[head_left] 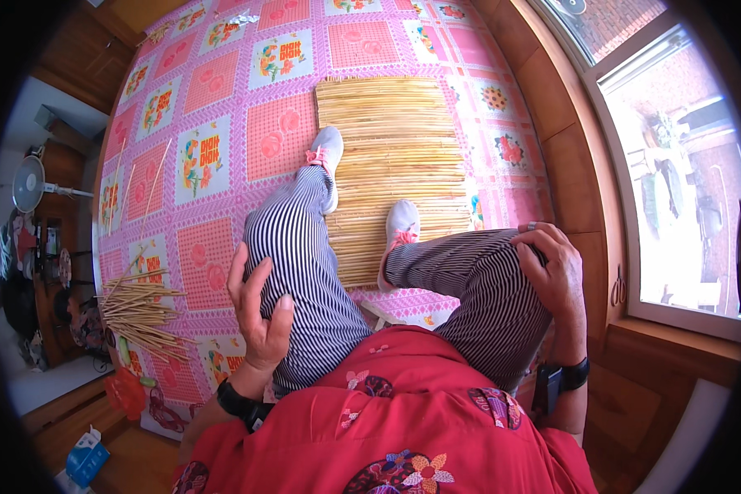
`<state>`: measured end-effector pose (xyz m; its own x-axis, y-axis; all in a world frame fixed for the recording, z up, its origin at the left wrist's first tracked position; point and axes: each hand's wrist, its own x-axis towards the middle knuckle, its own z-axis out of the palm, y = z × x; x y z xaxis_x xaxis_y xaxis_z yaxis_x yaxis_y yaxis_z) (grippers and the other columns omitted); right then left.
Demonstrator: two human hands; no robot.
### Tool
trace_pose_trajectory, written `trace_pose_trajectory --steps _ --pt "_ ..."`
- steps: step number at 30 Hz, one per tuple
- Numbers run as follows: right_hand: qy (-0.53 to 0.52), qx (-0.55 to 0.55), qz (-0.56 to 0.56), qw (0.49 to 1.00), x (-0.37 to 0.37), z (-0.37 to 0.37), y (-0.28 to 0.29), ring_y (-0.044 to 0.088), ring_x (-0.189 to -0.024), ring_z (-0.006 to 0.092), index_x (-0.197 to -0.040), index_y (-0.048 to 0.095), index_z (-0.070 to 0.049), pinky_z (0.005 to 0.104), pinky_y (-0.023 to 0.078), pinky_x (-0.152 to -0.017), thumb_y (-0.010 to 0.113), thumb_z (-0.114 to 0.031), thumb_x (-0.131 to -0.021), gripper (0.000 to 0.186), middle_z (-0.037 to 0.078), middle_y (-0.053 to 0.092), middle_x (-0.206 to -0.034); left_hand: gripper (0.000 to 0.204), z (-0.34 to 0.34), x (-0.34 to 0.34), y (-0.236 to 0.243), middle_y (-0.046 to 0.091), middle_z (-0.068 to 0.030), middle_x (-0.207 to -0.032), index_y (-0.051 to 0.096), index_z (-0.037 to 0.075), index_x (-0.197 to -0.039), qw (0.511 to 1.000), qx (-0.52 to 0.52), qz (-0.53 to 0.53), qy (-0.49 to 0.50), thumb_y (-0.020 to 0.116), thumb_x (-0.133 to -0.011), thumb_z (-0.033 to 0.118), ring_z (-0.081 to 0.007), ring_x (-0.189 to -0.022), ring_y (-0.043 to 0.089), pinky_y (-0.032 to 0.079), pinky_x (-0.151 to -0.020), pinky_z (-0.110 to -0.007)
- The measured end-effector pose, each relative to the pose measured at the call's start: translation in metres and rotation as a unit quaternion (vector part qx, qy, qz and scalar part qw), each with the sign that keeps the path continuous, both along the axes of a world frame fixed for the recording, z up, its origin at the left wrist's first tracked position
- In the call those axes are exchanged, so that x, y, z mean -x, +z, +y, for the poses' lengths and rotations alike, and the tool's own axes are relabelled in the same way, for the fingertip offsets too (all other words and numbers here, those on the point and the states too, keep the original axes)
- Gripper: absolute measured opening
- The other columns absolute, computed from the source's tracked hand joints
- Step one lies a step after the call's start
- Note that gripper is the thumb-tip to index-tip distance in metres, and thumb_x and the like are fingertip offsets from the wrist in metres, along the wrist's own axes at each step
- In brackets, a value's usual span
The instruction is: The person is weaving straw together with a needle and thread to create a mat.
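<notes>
Right, both hands are free of any work at this moment, and the stalk mat (pixel 395 152) sits in the upper middle of the frame, flat on the pink patterned cloth (pixel 362 45). By the look of it, a good broad panel is already made up: slim yellow stalks lie side by side, running across the frame, row close against row from the top edge down to between the legs. How they are fastened, I can't make out. Over at the lower left, a bundle of loose stalks (pixel 144 305) fans out, and a few single stalks (pixel 158 179) lie above it, so not everything there has gone into the panel; whether more rows are wanted, the view can't settle.

Both pale shoes (pixel 403 218) are planted on the mat, one at its left edge, the other lower down.

And the hands! The left hand (pixel 262 321) is up beside the left thigh, fingers apart and loosely bent, thumb held off, nothing in its grasp. The right hand (pixel 556 276) rests on the right knee at centre right, fingers curling over the striped trousers (pixel 502 284), a ring showing, no stalk held. Both forearms rise from the lower edge, elbows out wide.
</notes>
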<state>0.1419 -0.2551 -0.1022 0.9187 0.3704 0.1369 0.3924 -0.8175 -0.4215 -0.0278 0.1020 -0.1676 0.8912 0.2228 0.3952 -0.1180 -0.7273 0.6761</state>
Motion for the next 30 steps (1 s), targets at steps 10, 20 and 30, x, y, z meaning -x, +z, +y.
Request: trace_pose_trajectory --steps 10,20,30 --pt "-0.011 0.019 -0.008 1.0 0.003 -0.003 0.001 0.063 -0.089 0.0266 -0.087 0.07 -0.008 0.0362 0.05 -0.081 0.059 -0.019 -0.08 0.017 0.009 0.066 -0.091 0.048 0.0 0.002 -0.002 0.029 -0.0239 -0.146 0.046 -0.003 -0.13 1.0 0.004 -0.004 0.001 0.053 -0.087 0.017 -0.0353 -0.137 0.026 0.021 -0.113 -0.047" --pt "-0.007 -0.002 -0.006 1.0 0.003 -0.006 -0.002 0.063 -0.088 0.0267 -0.087 0.07 -0.008 0.0365 0.05 -0.08 0.06 -0.018 -0.079 0.016 0.009 0.066 -0.09 0.047 -0.003 -0.002 -0.003 0.028 -0.0237 -0.146 0.046 -0.002 -0.13 1.0 0.01 -0.013 -0.012 0.053 -0.087 0.016 -0.0348 -0.137 0.026 0.021 -0.113 -0.047" --pt "0.017 -0.002 -0.008 1.0 0.001 0.004 0.002 0.064 -0.09 0.0262 -0.087 0.07 -0.008 0.0364 0.05 -0.082 0.06 -0.019 -0.078 0.017 0.008 0.066 -0.091 0.048 -0.002 0.002 -0.002 0.028 -0.0236 -0.146 0.045 -0.001 -0.131 1.0 0.006 -0.002 0.002 0.053 -0.087 0.016 -0.0351 -0.138 0.025 0.02 -0.113 -0.048"
